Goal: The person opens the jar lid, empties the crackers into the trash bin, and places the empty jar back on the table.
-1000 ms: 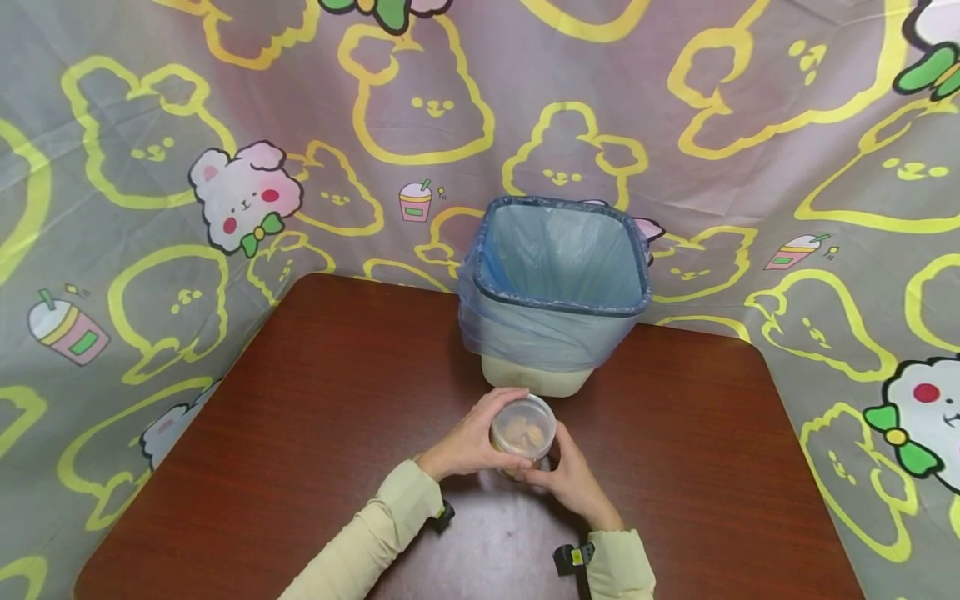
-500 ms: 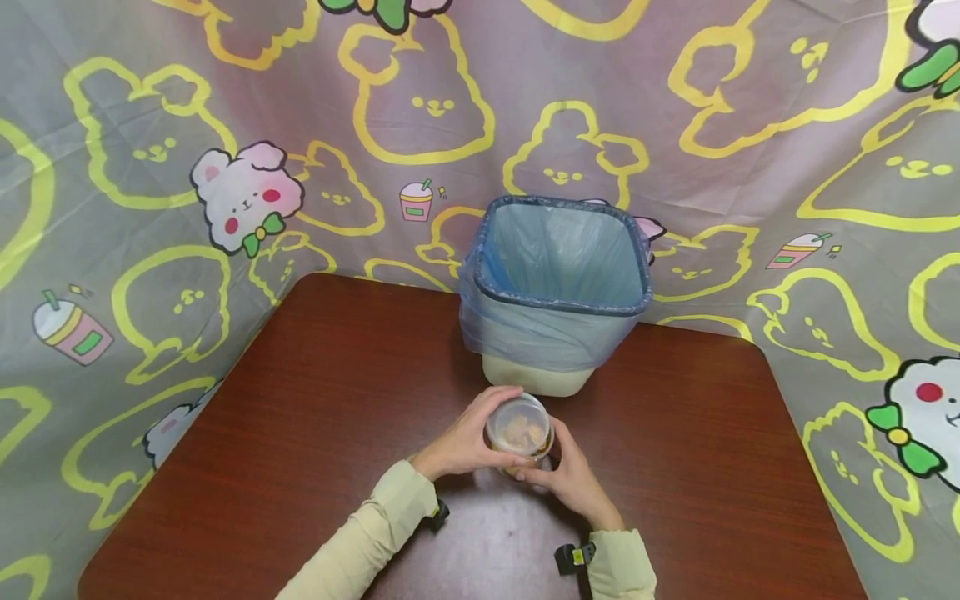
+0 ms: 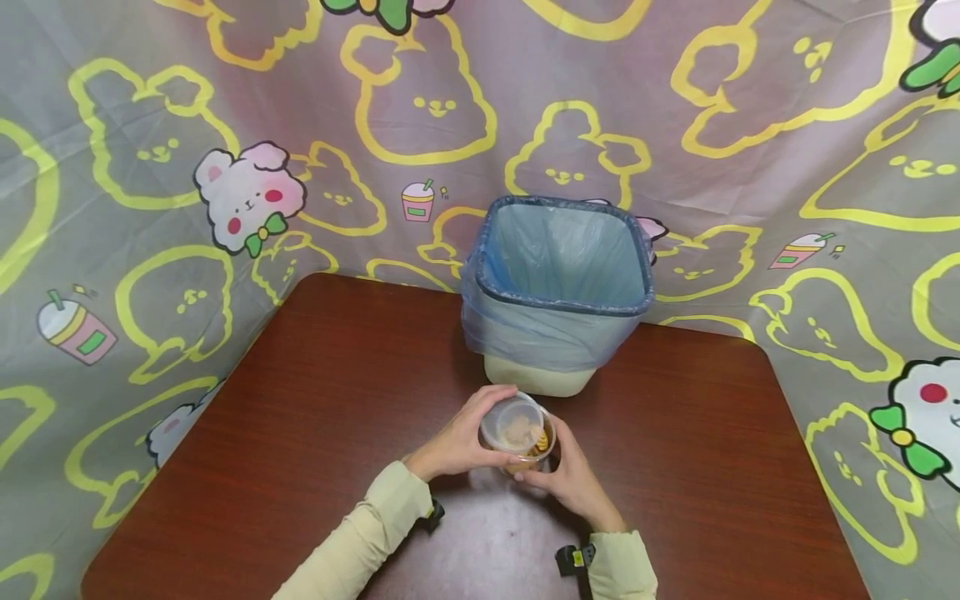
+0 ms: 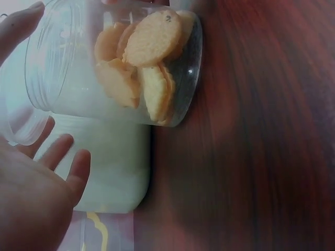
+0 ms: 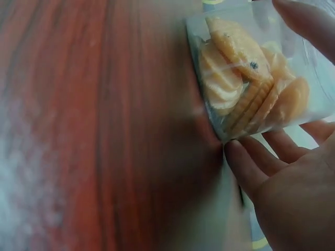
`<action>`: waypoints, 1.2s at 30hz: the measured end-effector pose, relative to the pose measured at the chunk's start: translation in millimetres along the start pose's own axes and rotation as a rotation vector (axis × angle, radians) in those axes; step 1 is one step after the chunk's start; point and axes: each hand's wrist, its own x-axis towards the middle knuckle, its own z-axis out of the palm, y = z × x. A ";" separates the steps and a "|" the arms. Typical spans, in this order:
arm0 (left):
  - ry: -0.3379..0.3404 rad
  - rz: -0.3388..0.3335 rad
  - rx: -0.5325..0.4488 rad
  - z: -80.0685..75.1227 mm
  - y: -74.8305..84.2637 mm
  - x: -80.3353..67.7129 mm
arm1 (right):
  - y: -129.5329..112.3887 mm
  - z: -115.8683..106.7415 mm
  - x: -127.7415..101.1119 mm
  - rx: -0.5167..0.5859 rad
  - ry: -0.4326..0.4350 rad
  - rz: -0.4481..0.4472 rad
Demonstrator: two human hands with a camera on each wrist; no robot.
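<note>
A small clear plastic jar (image 3: 534, 446) of round biscuits (image 4: 149, 63) is held just above the brown table (image 3: 337, 400), in front of the bin. My right hand (image 3: 572, 477) grips the jar from the right, fingers under its wall (image 5: 246, 162) and thumb on top. My left hand (image 3: 459, 435) holds the jar's clear lid (image 3: 508, 422), which sits shifted left off the mouth. In the left wrist view the jar (image 4: 73, 63) lies tilted, and the lid's rim (image 4: 18, 125) shows by my fingers (image 4: 65, 157). The right wrist view shows the jar's bottom (image 5: 251, 89) packed with biscuits.
A square cream bin (image 3: 558, 283) lined with a blue plastic bag stands at the table's far edge, just behind the jar. A cartoon-print cloth (image 3: 225, 167) hangs around the table. Bare tabletop lies left and right of my hands.
My left hand has drawn the lid leftward off the jar's mouth, so the biscuits now show at the right side. Both hands have stayed in about the same place.
</note>
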 end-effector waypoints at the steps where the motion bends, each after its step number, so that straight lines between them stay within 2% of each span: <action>1: -0.003 -0.003 0.000 -0.6 0.4 -0.5 | -5.4 0.0 -0.8 -0.007 0.002 -0.002; 6: -0.014 -0.004 0.017 -2.5 2.4 -3.1 | -30.8 -1.1 -4.2 -0.059 0.027 -0.013; 11: -0.022 -0.002 0.025 -4.6 5.4 -4.7 | -40.1 0.8 -5.2 -0.072 0.068 0.011; 18: -0.015 0.004 0.048 -8.2 6.7 -7.5 | -41.6 3.6 -4.8 -0.022 0.090 0.004; 29: 0.011 0.012 0.066 -15.4 6.4 -10.7 | -35.1 1.3 0.2 0.016 0.039 -0.054; 36: -0.007 -0.022 0.053 -19.0 6.9 -14.3 | -35.5 1.3 1.6 0.054 0.023 -0.054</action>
